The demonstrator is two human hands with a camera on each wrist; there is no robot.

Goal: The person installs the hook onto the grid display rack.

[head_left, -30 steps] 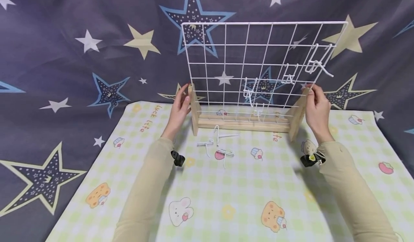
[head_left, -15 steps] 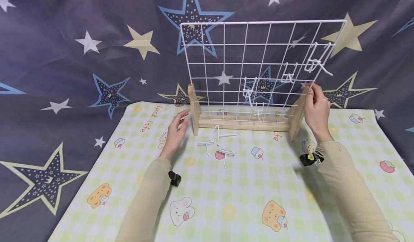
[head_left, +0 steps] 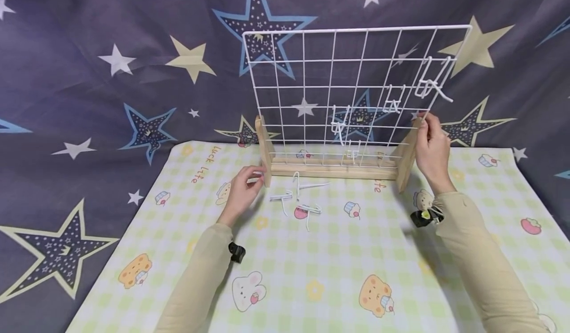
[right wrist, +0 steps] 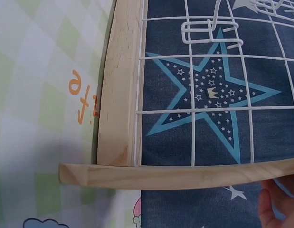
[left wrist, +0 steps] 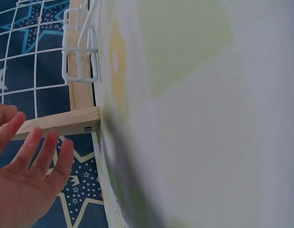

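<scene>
A display rack stands at the table's back: a white wire grid (head_left: 356, 29) set in a wooden stand with a left side board (head_left: 265, 155), a right side board (head_left: 405, 160) and a base bar (head_left: 334, 172). My right hand (head_left: 433, 152) grips the upper part of the right board; its fingers are partly cut off in the right wrist view. Beside the left board's lower end is my left hand (head_left: 242, 194). Its fingers (left wrist: 63, 164) are spread, holding nothing, in the left wrist view; whether they touch the wood I cannot tell.
Several white wire hooks hang on the grid in a diagonal, including a large hook (head_left: 429, 86) at upper right. Three loose hooks (head_left: 308, 209) lie on the checked tablecloth (head_left: 329, 254) before the rack. A star-printed curtain (head_left: 35, 184) hangs close behind.
My left hand has let go of the left board's upper part and moved down to beside its lower end. My right hand keeps its grip, and the rack stands much as before.
</scene>
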